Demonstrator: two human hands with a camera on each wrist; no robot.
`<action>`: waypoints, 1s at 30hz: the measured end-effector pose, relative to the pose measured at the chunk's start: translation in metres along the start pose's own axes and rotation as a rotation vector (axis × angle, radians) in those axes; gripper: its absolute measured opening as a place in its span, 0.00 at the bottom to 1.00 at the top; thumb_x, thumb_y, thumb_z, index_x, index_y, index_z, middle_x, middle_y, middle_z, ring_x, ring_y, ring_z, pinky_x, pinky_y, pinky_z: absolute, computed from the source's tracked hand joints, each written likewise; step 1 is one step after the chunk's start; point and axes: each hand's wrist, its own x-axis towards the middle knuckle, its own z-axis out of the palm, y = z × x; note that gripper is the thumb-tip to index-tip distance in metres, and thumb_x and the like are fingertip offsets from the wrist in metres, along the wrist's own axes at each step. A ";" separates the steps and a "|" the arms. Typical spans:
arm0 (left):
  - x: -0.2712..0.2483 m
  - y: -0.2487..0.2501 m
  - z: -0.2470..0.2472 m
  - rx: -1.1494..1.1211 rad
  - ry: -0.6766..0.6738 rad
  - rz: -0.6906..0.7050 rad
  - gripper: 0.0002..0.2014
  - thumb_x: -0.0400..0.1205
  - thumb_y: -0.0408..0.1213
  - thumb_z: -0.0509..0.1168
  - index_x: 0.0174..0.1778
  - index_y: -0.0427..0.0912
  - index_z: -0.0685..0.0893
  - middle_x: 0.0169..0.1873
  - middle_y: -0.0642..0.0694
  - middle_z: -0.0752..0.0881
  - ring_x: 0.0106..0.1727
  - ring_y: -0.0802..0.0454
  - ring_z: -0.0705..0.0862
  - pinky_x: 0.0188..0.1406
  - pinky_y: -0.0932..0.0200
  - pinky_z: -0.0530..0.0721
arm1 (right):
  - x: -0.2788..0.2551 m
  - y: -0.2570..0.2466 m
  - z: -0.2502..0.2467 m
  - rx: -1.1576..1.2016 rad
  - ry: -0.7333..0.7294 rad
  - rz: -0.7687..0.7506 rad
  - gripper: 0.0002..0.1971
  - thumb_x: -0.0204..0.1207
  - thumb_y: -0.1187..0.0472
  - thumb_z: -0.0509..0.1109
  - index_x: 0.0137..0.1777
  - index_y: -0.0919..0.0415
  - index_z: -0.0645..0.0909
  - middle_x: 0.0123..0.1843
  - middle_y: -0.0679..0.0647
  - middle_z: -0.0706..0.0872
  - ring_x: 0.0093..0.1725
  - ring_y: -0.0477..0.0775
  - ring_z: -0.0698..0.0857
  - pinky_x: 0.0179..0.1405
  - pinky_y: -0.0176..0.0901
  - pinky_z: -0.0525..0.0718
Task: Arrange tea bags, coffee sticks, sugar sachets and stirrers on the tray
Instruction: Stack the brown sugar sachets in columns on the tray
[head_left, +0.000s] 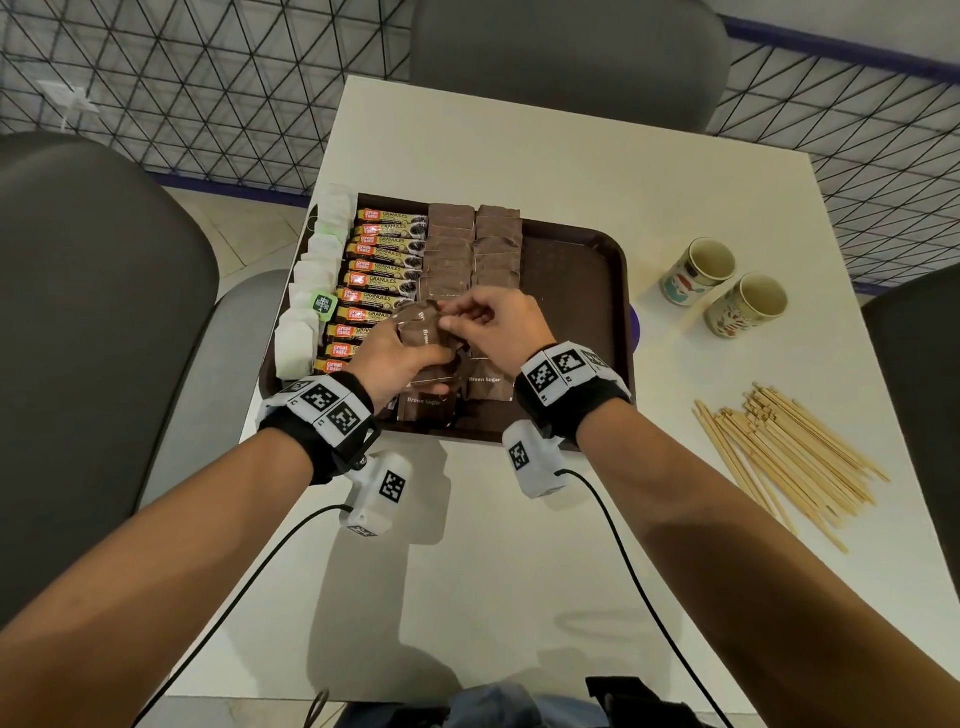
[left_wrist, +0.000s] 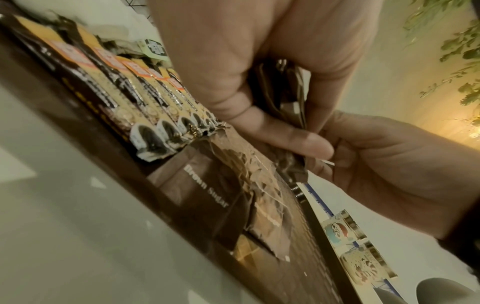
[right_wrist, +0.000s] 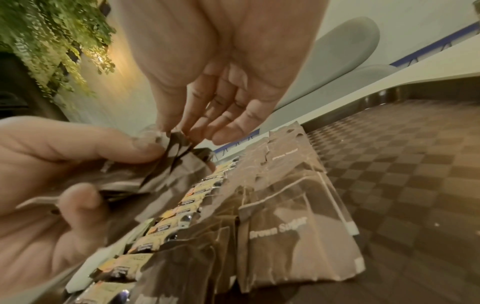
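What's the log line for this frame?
left hand: holds sachets | right hand: pinches one | tray: tea, coffee, sugar rows | stirrers: on table

Café seating area, white table (head_left: 519, 545), grey padded chairs (head_left: 566, 57), hanging greenery (right_wrist: 52, 37)

Dark brown plastic tray (head_left: 576, 270) sits on white square table (head_left: 519, 571). On it, left to right: column of white tea bags (head_left: 311, 280), column of yellow-and-black coffee sticks (head_left: 382, 265), two columns of brown sugar sachets (head_left: 475, 241). Left hand (head_left: 400, 358) grips a bunch of brown sachets (head_left: 423, 332); right hand (head_left: 496, 322) pinches its top edge. Right of tray: two printed paper cups (head_left: 724, 286) and, nearer, a loose pile of pale wooden stirrers (head_left: 789, 452).
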 end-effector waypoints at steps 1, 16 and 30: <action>0.000 0.000 0.000 -0.003 -0.004 0.005 0.13 0.77 0.21 0.68 0.50 0.44 0.82 0.40 0.44 0.87 0.33 0.53 0.89 0.24 0.60 0.87 | 0.000 -0.001 0.001 0.010 -0.003 -0.006 0.06 0.72 0.61 0.76 0.47 0.60 0.88 0.36 0.44 0.83 0.34 0.36 0.78 0.35 0.17 0.75; -0.001 -0.004 0.000 0.081 -0.067 0.050 0.23 0.74 0.23 0.73 0.64 0.36 0.76 0.45 0.44 0.88 0.37 0.52 0.91 0.25 0.59 0.87 | -0.001 0.002 -0.002 -0.023 -0.136 0.005 0.08 0.67 0.63 0.79 0.43 0.55 0.83 0.35 0.40 0.81 0.32 0.37 0.76 0.32 0.19 0.74; 0.000 -0.001 -0.003 -0.017 0.081 -0.015 0.08 0.80 0.42 0.69 0.52 0.52 0.79 0.54 0.45 0.85 0.51 0.45 0.87 0.23 0.58 0.86 | 0.005 0.011 -0.020 0.127 0.000 -0.014 0.10 0.76 0.66 0.72 0.40 0.49 0.79 0.40 0.46 0.86 0.43 0.50 0.85 0.50 0.39 0.83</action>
